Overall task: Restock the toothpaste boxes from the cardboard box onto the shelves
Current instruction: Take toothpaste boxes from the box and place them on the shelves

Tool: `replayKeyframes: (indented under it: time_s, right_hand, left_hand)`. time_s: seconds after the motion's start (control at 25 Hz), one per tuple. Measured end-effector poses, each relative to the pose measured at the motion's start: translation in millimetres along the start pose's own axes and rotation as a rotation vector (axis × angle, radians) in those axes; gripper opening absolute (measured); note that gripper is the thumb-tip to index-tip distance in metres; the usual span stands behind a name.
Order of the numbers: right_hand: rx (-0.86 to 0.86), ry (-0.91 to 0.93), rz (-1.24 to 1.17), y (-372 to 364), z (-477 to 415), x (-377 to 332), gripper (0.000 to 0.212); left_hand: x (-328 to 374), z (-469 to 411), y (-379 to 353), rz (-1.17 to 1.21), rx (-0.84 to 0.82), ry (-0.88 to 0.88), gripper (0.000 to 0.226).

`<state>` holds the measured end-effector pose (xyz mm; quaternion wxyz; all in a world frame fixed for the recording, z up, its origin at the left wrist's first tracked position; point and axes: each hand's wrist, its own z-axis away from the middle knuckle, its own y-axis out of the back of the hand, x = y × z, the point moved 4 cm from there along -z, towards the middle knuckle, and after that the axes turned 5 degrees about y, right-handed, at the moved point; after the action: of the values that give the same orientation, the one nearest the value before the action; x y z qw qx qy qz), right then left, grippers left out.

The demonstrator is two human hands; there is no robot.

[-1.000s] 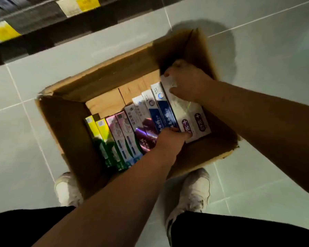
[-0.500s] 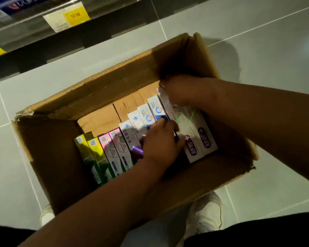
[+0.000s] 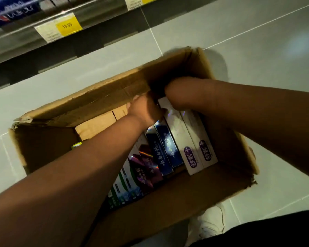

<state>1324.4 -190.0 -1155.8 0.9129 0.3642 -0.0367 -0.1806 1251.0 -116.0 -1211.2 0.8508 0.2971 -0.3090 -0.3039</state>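
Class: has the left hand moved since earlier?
Yes. The left hand slid along the toothpaste boxes toward the far wall of the cardboard box.

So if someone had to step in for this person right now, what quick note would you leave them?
Left hand: inside the cardboard box, at the far ends of the blue toothpaste boxes. Its fingers are hidden, so the grip is unclear.
Right hand: over the far end of the white toothpaste boxes, grip also hidden.
Things: the row of boxes lies in the cardboard box on the floor, with the shelf just ahead.
Done: nothing in this row is lifted out.
Left: lift the boxes out and place them on the shelf.
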Motion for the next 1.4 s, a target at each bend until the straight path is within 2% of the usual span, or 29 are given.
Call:
replayKeyframes:
  time_s: [0.12,0.24,0.44,0.6,0.8,0.92,1.08,1.24,1.4]
  right_hand:
    - [-0.181,-0.038,0.029,-6.9,7.7,1.9,0.024]
    - [-0.353,-0.072,0.084,-19.7,7.4,2.6,0.027]
    - [-0.298,-0.091,0.060,-19.7,26.4,11.2,0.023]
    - [-0.362,-0.114,0.059,-34.6,39.3,14.1,0.025]
    - [-0.452,-0.112,-0.097,-48.4,45.4,19.6,0.040]
    - [-0.426,-0.120,-0.149,-54.8,53.9,21.5,0.048]
    - [-0.371,-0.130,-0.195,-52.4,71.2,19.4,0.043]
    - [-0.299,-0.133,-0.199,-49.4,95.6,10.2,0.038]
    - [-0.233,-0.147,-0.175,-50.6,116.4,1.5,0.036]
  left_hand:
    - [11.1,7.6,-9.0,0.057,-0.072,-0.101,0.079]
    - [19.3,10.7,-23.0,0.014,-0.118,-0.173,0.076]
    - [21.8,12.7,-32.0,0.031,-0.156,-0.231,0.073]
    - [29.5,17.2,-38.1,-0.028,-0.221,-0.257,0.070]
    - [37.8,24.4,-47.3,0.114,-0.322,-0.282,0.063]
    - [42.2,28.1,-49.6,0.159,-0.364,-0.288,0.061]
    - [43.1,30.4,-48.2,0.206,-0.354,-0.318,0.054]
    - [48.5,42.7,-51.3,0.090,-0.349,-0.385,0.075]
    - [60.1,52.5,-41.6,0.124,-0.323,-0.406,0.056]
